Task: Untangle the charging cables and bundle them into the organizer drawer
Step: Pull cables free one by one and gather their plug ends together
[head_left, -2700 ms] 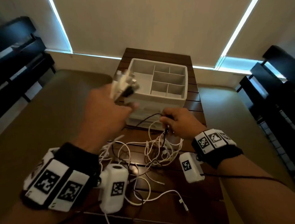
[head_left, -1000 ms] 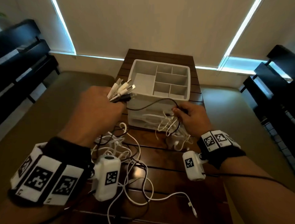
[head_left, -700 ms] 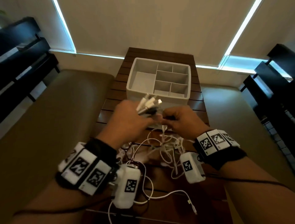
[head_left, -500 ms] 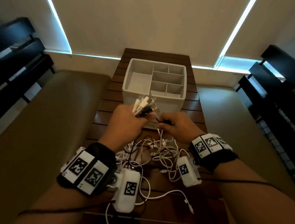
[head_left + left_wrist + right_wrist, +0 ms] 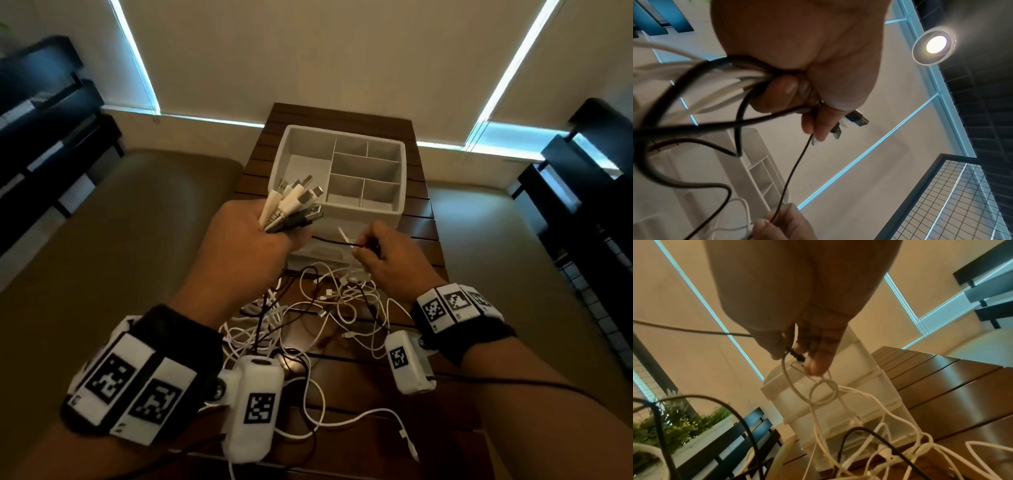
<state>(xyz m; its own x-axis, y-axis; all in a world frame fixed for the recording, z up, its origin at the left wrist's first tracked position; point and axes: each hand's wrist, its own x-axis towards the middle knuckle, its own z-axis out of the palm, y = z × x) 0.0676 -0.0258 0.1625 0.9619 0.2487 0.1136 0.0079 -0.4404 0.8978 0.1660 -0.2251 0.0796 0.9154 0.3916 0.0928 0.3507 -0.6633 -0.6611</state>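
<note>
My left hand [image 5: 250,240] grips a bunch of USB plug ends [image 5: 294,205], white and black, raised in front of the white organizer [image 5: 394,216]. Their cords hang from my fist [image 5: 797,65] to a tangle of cables [image 5: 308,318] on the wooden table [image 5: 431,240]. My right hand [image 5: 380,253] pinches a thin black cable [image 5: 329,240] stretched across from the left hand, along with a white cable end [image 5: 342,234]. In the right wrist view the fingertips [image 5: 813,366] hold a black connector and a white loop [image 5: 824,392].
The organizer has divided top compartments [image 5: 363,168] and translucent drawers [image 5: 849,410] below, all shut. A loose white cable end [image 5: 407,442] lies near the table's front edge. Olive cushions [image 5: 120,222] flank the table, with dark shelves [image 5: 582,192] at both sides.
My hands have drawn apart: the left has lifted the plug bunch up and left, the right has pulled the thin black cable rightward, stretching it between them.
</note>
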